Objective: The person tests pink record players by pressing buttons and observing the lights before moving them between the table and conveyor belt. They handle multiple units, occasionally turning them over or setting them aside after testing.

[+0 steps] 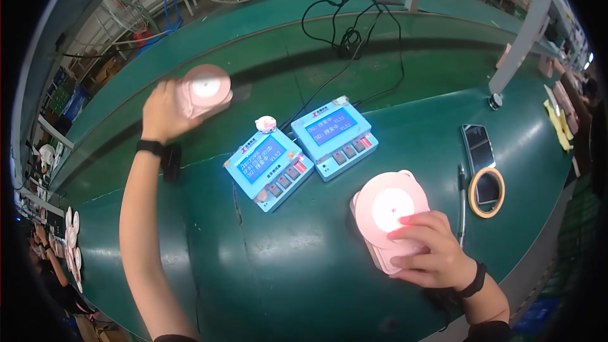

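Note:
My left hand grips a pink device with a round lit face, lifted toward the far left side of the bench. Its outline is slightly blurred. Nearer to me on the right, my right hand is wrapped round the lower side of a second pink device, whose white disc glows brightly. One finger lies on the disc's edge, lit red by the glow. Between the hands stand two light blue test boxes with lit blue screens and several dark buttons each.
A small white-and-pink figurine sits on the left box. Black cables trail behind. To the right lie a phone, a tape roll and a pen. Several pink discs line the left edge, near another person's arm. A metal post rises at right.

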Demonstrator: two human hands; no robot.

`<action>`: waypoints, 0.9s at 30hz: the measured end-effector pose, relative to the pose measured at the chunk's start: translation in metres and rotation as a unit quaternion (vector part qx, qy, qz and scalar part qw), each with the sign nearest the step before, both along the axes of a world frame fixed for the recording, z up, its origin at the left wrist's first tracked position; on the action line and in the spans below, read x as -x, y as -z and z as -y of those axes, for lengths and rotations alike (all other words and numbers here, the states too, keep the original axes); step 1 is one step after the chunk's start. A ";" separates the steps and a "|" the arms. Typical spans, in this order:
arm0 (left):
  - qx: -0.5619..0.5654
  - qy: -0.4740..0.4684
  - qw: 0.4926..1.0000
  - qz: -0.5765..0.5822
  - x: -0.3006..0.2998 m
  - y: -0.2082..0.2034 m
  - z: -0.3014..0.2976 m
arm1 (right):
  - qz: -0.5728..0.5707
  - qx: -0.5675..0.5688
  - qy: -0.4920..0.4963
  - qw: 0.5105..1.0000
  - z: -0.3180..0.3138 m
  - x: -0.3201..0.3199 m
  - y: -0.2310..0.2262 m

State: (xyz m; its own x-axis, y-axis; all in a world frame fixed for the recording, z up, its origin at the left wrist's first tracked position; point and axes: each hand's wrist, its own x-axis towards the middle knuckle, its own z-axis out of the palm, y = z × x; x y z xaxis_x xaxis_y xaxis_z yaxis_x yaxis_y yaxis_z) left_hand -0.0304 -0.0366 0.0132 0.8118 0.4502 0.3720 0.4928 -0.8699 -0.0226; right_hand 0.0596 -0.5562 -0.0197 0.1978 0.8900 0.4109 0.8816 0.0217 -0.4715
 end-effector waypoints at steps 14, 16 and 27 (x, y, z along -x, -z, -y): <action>0.114 0.066 0.989 0.064 0.196 -0.008 0.219 | -0.018 -0.089 0.002 0.996 0.001 0.001 0.015; 0.127 0.067 0.988 0.060 0.198 0.010 0.239 | -0.015 -0.119 0.016 0.993 0.000 0.001 0.016; 0.377 0.149 0.914 0.019 0.175 0.033 0.242 | -0.294 -0.331 0.156 0.883 0.001 -0.040 0.044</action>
